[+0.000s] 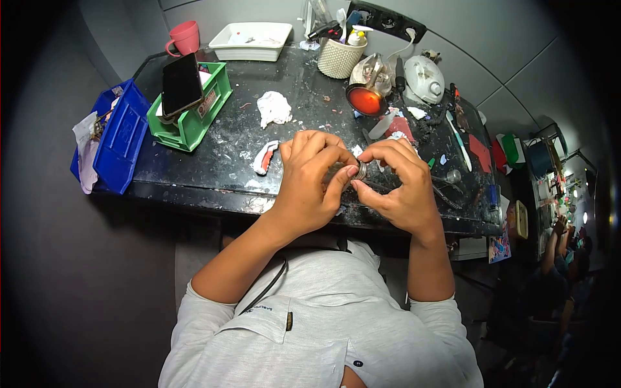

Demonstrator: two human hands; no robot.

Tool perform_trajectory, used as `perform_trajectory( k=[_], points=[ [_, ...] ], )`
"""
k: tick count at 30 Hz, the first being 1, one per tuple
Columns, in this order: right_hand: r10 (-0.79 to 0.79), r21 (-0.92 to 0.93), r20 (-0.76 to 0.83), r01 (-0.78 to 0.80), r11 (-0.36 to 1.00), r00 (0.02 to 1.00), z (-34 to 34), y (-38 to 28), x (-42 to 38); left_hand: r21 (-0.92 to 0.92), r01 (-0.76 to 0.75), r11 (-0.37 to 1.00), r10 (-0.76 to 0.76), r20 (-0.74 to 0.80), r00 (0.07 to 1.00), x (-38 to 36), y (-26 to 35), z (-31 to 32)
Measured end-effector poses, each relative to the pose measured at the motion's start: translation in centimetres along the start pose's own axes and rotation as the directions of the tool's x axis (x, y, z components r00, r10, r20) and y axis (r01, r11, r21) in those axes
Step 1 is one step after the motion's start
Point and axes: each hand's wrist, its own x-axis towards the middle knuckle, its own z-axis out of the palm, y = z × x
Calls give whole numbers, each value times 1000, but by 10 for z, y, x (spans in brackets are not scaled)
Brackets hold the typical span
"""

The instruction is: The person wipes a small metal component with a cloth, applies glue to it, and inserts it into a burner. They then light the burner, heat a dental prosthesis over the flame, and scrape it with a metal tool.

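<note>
Hands meet over the front edge of the dark surface; the left hand has its grip closed, thumb and fingers pinched on a small round metal piece; the right hand closes on the same piece from the other side, fingertips touching it; the piece sits between both hands, just above the surface; most of it is hidden by the fingers, so its shape is hard to tell; a pink and white object lies just beside the left hand.
</note>
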Motion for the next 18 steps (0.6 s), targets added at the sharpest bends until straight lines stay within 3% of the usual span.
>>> perform_trajectory(
  k=[18],
  points=[
    [178, 151, -40, -170, 974, 983, 16, 11, -20, 5, -6, 1000, 6, 24, 1000, -2, -11, -8]
  ],
)
